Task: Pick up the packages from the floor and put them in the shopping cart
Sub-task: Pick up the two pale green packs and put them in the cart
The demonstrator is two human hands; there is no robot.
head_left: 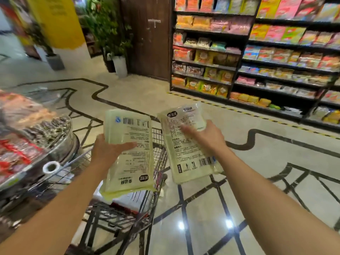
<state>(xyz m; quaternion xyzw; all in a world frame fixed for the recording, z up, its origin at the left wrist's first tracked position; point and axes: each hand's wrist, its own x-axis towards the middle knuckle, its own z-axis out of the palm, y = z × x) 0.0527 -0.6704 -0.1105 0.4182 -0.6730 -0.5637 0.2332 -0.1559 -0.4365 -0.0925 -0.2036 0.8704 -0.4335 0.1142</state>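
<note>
So both hands are loaded here, one flat pale-yellow package each. The left hand (106, 151) grips the left package (128, 151) by its side edge, thumb laid across the printed face, and the pack hangs right over the shopping cart (158, 162), so that one looks about ready to drop in. There's already a white pack (132, 199) lying in the basket just below it. The right hand (206, 137) is curled round the right package (187, 144) from the far side, holding it tilted, and that one sits just outside the cart's right rim, over the floor (257, 181), so my guess is it needs to swing inward toward the other hand first. Holding them flat and face-up makes sense, they'd stack neatly. Snack shelves (276, 61) are well beyond the right hand, and a display counter (33, 133) of wrapped goods sits off past the left hand.
</note>
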